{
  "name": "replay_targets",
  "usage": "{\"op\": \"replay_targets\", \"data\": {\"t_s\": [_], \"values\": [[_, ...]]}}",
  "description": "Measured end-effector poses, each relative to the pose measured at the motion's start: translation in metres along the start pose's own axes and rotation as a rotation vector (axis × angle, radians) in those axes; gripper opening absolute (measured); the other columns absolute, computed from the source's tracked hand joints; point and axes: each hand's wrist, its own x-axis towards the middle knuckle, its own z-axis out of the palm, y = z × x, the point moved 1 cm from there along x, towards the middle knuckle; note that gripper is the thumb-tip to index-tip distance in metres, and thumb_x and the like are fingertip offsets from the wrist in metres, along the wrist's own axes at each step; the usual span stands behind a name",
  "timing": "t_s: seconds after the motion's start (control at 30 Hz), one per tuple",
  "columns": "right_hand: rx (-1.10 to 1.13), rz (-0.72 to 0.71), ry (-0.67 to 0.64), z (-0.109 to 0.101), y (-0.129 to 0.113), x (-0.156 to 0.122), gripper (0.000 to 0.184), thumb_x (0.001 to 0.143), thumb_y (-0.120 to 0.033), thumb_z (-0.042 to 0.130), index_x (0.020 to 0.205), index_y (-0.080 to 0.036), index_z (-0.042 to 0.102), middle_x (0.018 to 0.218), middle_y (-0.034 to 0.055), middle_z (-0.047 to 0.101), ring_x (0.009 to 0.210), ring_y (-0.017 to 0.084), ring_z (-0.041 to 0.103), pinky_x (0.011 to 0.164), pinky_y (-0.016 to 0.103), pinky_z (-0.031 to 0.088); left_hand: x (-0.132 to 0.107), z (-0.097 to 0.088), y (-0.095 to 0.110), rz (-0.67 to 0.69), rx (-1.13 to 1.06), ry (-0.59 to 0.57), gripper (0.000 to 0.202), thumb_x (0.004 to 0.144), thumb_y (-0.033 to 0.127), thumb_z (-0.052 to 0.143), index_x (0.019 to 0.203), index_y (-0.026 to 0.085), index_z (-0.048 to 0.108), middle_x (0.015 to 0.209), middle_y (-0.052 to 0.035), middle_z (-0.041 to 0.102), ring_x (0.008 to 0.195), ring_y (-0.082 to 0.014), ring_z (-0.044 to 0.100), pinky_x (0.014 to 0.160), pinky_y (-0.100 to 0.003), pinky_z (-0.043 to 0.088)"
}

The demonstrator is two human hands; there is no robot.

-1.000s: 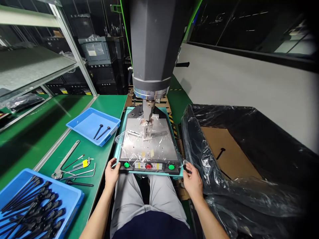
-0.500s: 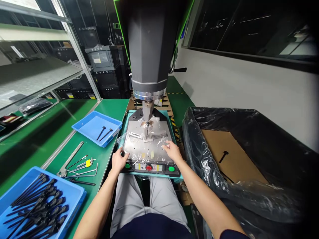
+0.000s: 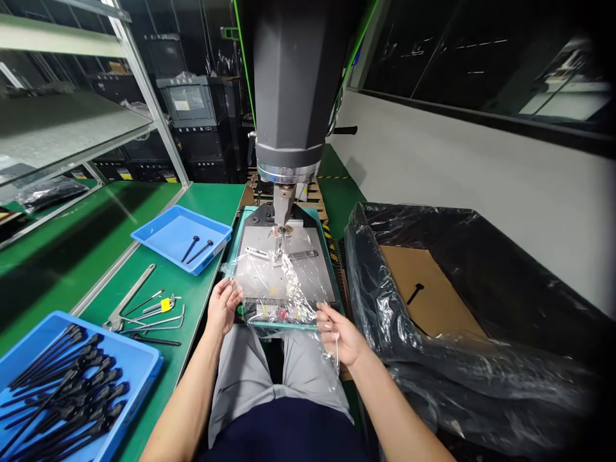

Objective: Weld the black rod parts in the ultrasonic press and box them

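One clear, crinkled plastic sheet (image 3: pixel 291 277) stretches between left hand (image 3: pixel 224 305) and right hand (image 3: pixel 342 335), pinched by both hands' fingers; beyond the left fingers, two long black bolts (image 3: pixel 190 249) lie in one rectangular blue plastic tray (image 3: pixel 163 230). Since the earlier frame, the right hand has drawn nearer the lap (image 3: pixel 308 369).

The left forearm (image 3: pixel 191 391) and right forearm (image 3: pixel 394 410), both bare, extend forward toward the near edge of the machine base (image 3: pixel 255 234). The left hand (image 3: pixel 222 308) is at its near left corner, fingers bent toward the thumb; the right hand (image 3: pixel 342 335), near the right corner, pinches, fingers curled.
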Motion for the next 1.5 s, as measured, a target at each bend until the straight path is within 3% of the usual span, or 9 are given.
{"op": "replay_targets", "data": {"t_s": [0.17, 0.33, 0.5, 0.8, 0.97, 1.07, 1.23, 1.37, 1.5], "values": [[0.168, 0.092, -0.058, -0.010, 0.019, -0.019, 0.026, 0.084, -0.020, 0.074, 0.075, -0.018, 0.050, 0.056, -0.0083, 0.048, 0.038, 0.002, 0.044, 0.032, 0.006, 0.031, -0.064, -0.012, -0.043, -0.275, -0.108, -0.167, 0.063, 0.075, 0.051, 0.074, 0.126, 0.021, 0.053, 0.122, -0.0136, 0.065, 0.106, -0.0250, 0.067, 0.091, -0.038, 0.053], [0.026, -0.083, 0.165, -0.015, 0.043, -0.033, 0.035, 0.072, -0.027, 0.085, 0.074, -0.020, 0.050, 0.057, -0.0078, 0.048, 0.039, 0.003, 0.042, 0.031, 0.009, 0.029, -0.116, -0.026, -0.066, -0.531, 0.080, -0.486, 0.049, 0.072, 0.045, 0.079, 0.105, 0.013, 0.065, 0.090, -0.0115, 0.072, 0.091, -0.0247, 0.071, 0.082, -0.035, 0.055], [-0.282, -0.365, 0.403, -0.040, 0.075, -0.041, 0.046, 0.063, -0.046, 0.088, 0.083, -0.020, 0.056, 0.064, -0.0054, 0.056, 0.047, 0.008, 0.053, 0.036, 0.013, 0.034, -0.124, -0.060, -0.051, -0.554, 0.345, -0.346, 0.045, 0.071, 0.051, 0.077, 0.093, 0.014, 0.063, 0.071, -0.0043, 0.068, 0.061, -0.0173, 0.068, 0.045, -0.020, 0.044], [-0.486, -0.409, 0.609, -0.107, 0.122, -0.007, 0.044, 0.060, -0.049, 0.085, 0.078, -0.021, 0.057, 0.058, -0.0036, 0.059, 0.047, 0.013, 0.057, 0.038, 0.019, 0.041, -0.113, -0.099, -0.063, -0.695, 0.495, -0.207, 0.048, 0.063, 0.051, 0.081, 0.084, 0.015, 0.059, 0.074, -0.0034, 0.068, 0.054, -0.0122, 0.064, 0.040, -0.016, 0.036], [-0.653, -0.691, 0.678, -0.122, 0.092, -0.002, 0.038, 0.060, -0.034, 0.086, 0.086, -0.023, 0.061, 0.069, -0.0007, 0.064, 0.060, 0.019, 0.063, 0.049, 0.027, 0.050, -0.103, -0.106, -0.084, -0.519, 0.643, -0.145, 0.051, 0.059, 0.050, 0.083, 0.089, 0.014, 0.063, 0.067, -0.0025, 0.065, 0.056, -0.0150, 0.063, 0.048, -0.023, 0.043], [-0.898, -0.978, 0.719, -0.097, 0.040, 0.007, 0.033, 0.066, -0.031, 0.083, 0.093, -0.025, 0.065, 0.088, 0.0049, 0.065, 0.083, 0.024, 0.064, 0.071, 0.035, 0.054, -0.097, -0.109, -0.084, -0.362, 0.920, -0.095, 0.052, 0.063, 0.053, 0.078, 0.094, 0.014, 0.065, 0.069, -0.0041, 0.066, 0.063, -0.0198, 0.065, 0.059, -0.029, 0.048], [-1.358, -1.124, 0.372, 0.005, -0.060, 0.070, 0.022, 0.089, -0.035, 0.057, 0.103, -0.022, 0.067, 0.102, 0.0101, 0.065, 0.098, 0.026, 0.062, 0.092, 0.042, 0.048, -0.085, -0.111, -0.060, -0.085, 1.403, 0.061, 0.059, 0.069, 0.058, 0.069, 0.110, 0.016, 0.065, 0.113, -0.0176, 0.066, 0.109, -0.0357, 0.061, 0.090, -0.044, 0.046], [-1.513, -1.130, 0.230, 0.075, -0.110, 0.140, 0.035, 0.085, -0.032, 0.060, 0.118, -0.018, 0.065, 0.118, 0.0133, 0.062, 0.111, 0.029, 0.058, 0.100, 0.044, 0.044, -0.076, -0.115, -0.046, 0.032, 1.373, 0.099, 0.056, 0.075, 0.049, 0.064, 0.120, 0.016, 0.061, 0.126, -0.0180, 0.062, 0.112, -0.0336, 0.060, 0.097, -0.047, 0.044], [-1.590, -1.004, 0.155, 0.096, -0.125, 0.186, 0.035, 0.081, -0.029, 0.064, 0.114, -0.018, 0.068, 0.116, 0.0125, 0.063, 0.116, 0.030, 0.055, 0.103, 0.045, 0.041, -0.075, -0.123, -0.045, 0.016, 1.263, 0.102, 0.051, 0.075, 0.047, 0.064, 0.117, 0.017, 0.063, 0.123, -0.0153, 0.065, 0.100, -0.0304, 0.066, 0.092, -0.045, 0.048]]}}
